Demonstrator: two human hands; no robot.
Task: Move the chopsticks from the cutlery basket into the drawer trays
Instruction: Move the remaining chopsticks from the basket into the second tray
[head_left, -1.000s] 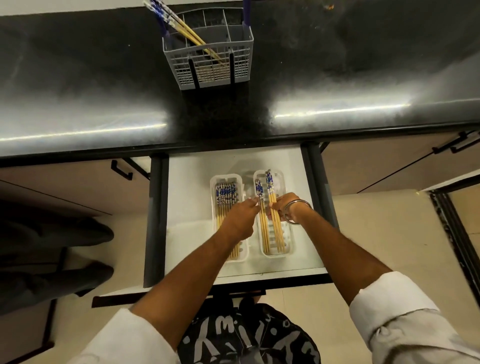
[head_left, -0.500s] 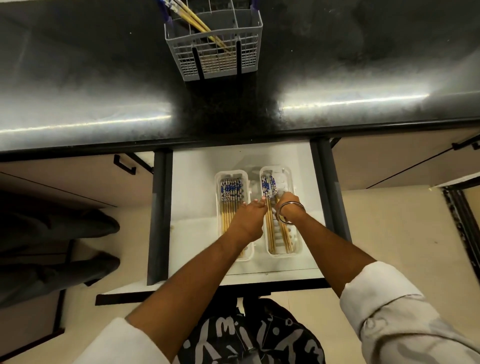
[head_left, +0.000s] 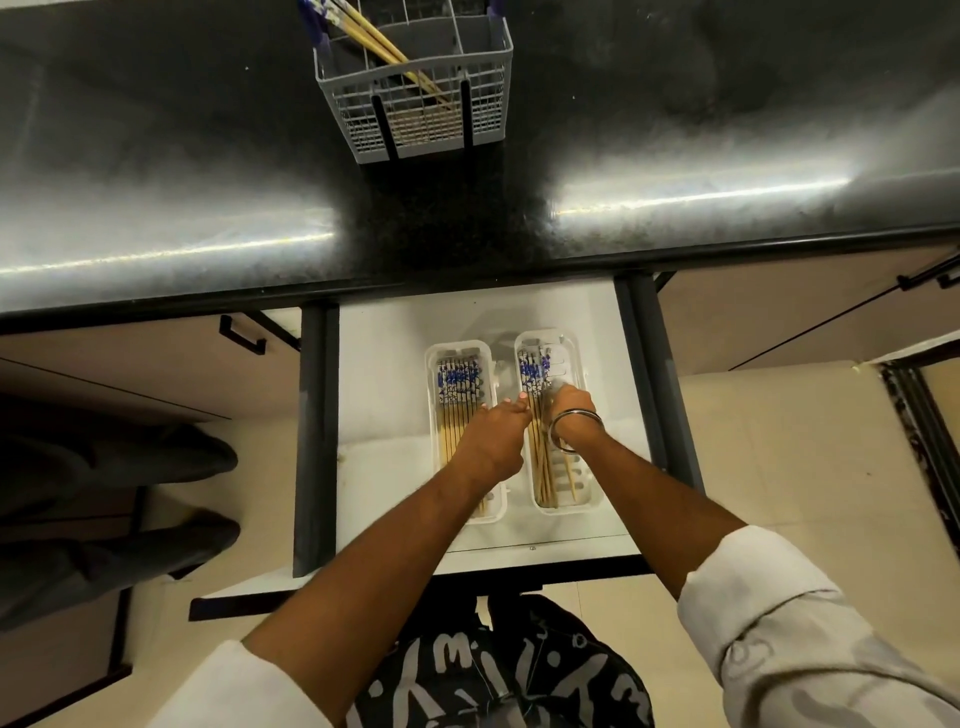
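A grey cutlery basket (head_left: 415, 117) stands on the black counter, with a few chopsticks (head_left: 382, 44) leaning out of its left rear cell. Below it the white drawer (head_left: 379, 415) is open and holds two clear trays. The left tray (head_left: 432, 395) has several blue-topped chopsticks (head_left: 457, 384) lying side by side. My left hand (head_left: 493, 439) reaches across it, fingertips at the chopsticks (head_left: 532, 371) in the right tray (head_left: 579, 358). My right hand (head_left: 571, 408), a bangle on its wrist, curls over the same bundle. Both hands hide the middle of the sticks.
Dark drawer rails (head_left: 311, 441) flank the drawer. Closed cabinet fronts with black handles (head_left: 241, 335) sit on both sides. The counter edge (head_left: 467, 280) overhangs the drawer's back. A dark shape (head_left: 104, 519) lies on the floor at the left.
My hands have drawn closer together over the right tray. The chopsticks there now lie gathered toward the tray's left side. The camera has tilted down slightly.
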